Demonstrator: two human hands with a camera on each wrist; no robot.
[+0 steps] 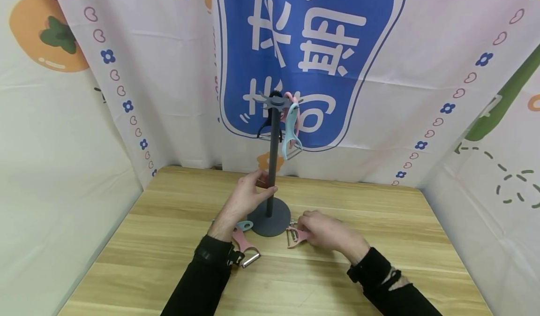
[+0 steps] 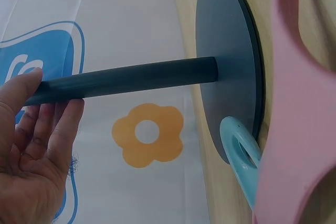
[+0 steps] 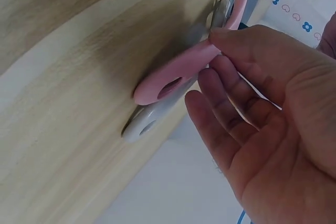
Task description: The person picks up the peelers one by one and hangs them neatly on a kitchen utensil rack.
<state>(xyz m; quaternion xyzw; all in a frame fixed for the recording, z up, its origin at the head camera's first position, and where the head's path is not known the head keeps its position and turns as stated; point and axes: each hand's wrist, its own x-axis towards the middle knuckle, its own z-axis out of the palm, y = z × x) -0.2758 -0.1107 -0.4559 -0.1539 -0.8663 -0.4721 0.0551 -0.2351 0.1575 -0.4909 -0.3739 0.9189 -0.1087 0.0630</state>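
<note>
On my feed the right hand [image 1: 326,231] had its thumb and fingers pinched on a pink peeler [image 3: 181,72], just right of the stand [image 1: 273,156], with a pale peeler [image 3: 140,124] directly under it. My left hand [image 1: 246,194] held the stand's pole, thumb on 1 side, fingers on the other. Left of the stand lay 2 more, a second pink peeler [image 1: 243,241] and a light blue peeler [image 2: 245,179]. Up top hung at least 3: a black peeler [image 1: 266,123], a hung blue peeler [image 1: 290,124] and a hung pink peeler [image 1: 297,118]. Looked like the pickup step to me; next move called for lifting without dragging the pale peeler, imo.
</note>
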